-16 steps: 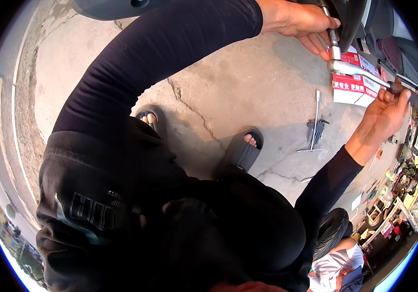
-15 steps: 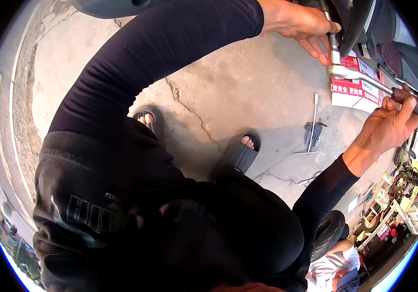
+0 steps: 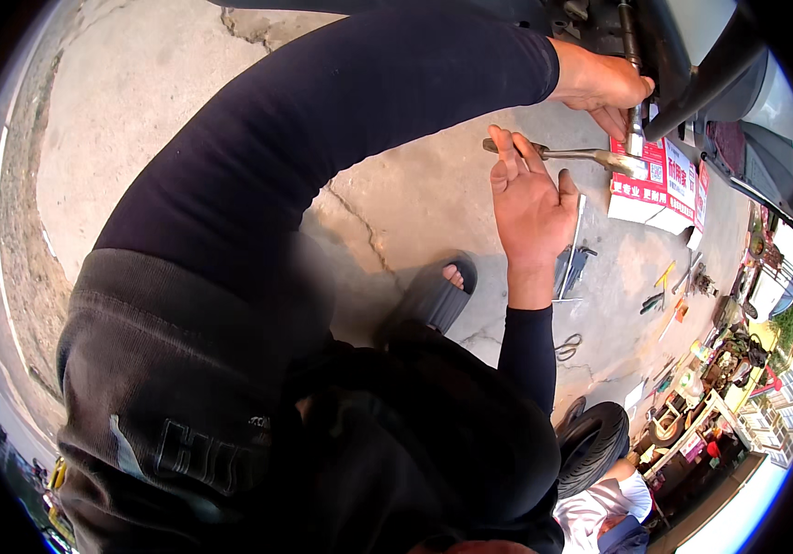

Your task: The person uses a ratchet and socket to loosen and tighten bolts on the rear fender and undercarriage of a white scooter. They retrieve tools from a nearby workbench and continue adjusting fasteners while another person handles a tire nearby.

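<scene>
A red-and-white printed carton (image 3: pixel 659 189) is lying on the concrete floor (image 3: pixel 396 198). Above it, the left hand (image 3: pixel 599 83) is gripping a ratchet wrench's (image 3: pixel 590 155) steel socket end; the right hand's (image 3: pixel 530 208) fingers are spreading wide against its handle.

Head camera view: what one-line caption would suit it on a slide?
Left hand steadies a socket under a vehicle while the open right hand meets the wrench handle.

Left arm stretched forward, left hand (image 3: pixel 602 85) curled shut, right hand (image 3: pixel 533 205) open, palm up
</scene>
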Available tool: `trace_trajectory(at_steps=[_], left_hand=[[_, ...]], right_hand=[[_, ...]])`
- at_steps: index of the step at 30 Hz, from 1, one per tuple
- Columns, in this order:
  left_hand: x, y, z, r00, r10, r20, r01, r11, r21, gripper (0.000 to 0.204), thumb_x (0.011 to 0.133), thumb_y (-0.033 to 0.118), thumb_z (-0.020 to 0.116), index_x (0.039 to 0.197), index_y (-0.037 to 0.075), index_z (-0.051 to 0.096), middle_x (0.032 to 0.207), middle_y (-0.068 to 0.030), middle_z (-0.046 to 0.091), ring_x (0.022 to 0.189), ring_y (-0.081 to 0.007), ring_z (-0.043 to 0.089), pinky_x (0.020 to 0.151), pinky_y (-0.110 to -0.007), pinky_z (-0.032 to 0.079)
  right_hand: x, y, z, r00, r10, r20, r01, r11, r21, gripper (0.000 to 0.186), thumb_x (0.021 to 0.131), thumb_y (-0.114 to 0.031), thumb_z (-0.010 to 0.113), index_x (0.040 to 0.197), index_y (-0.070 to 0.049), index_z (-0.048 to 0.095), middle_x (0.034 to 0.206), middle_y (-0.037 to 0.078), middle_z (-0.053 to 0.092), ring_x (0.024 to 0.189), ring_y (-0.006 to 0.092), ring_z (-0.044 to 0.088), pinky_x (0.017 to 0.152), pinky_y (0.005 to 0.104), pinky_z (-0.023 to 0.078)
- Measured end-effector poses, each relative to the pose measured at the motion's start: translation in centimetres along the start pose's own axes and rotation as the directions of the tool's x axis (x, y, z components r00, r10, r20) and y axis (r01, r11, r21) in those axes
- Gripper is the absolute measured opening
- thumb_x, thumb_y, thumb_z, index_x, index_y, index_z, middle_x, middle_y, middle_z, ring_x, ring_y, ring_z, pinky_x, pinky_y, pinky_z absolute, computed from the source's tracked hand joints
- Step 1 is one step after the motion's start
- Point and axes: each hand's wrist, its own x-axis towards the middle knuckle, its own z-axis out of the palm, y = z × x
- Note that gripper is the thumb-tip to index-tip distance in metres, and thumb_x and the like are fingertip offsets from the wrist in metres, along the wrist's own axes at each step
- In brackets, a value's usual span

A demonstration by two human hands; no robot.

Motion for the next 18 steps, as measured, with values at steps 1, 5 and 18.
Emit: trace_trajectory(at_steps=[1,5,18], left_hand=[[0.3,-0.1,0.2,1.000,-0.001,-0.012,0.000,1.000,-0.011,0.058,0.105,0.037,0.024,0.114,-0.011,0.055,0.115,-0.0260,0.064,0.102,-0.0292,0.068,0.091,-0.035,0.056],[1.5,-0.8,1.1,0.998,-0.026,-0.052,0.018,0.989,-0.145,0.055,0.104,0.037,0.025,0.110,-0.010,0.053,0.097,-0.0214,0.070,0.091,-0.0299,0.071,0.087,-0.036,0.057],[-1.2,0.5,0.5,0.957,-0.144,0.252,0.134,0.989,0.055,0.043,0.099,0.017,0.028,0.132,-0.007,0.041,0.117,-0.0273,0.063,0.100,-0.0335,0.068,0.093,-0.038,0.055]], right_hand=[[0.3,0.2,0.2,0.998,0.043,-0.042,-0.036,0.987,0.157,0.064,0.098,-0.041,0.027,0.140,0.006,0.034,0.151,0.026,0.028,0.135,0.0318,0.041,0.091,0.0379,0.042],[2.1,-1.2,-1.6,0.959,0.090,-0.270,-0.008,0.956,0.292,0.066,0.099,-0.045,0.031,0.138,0.009,0.033,0.139,0.025,0.045,0.112,0.0241,0.057,0.077,0.0317,0.041],[-4.1,-14.4,11.3,0.542,-0.696,0.471,0.581,-0.095,-0.809,0.037,0.093,-0.010,0.065,0.124,0.006,0.052,0.100,0.013,0.064,0.060,0.0065,0.051,0.051,0.0191,0.039]])
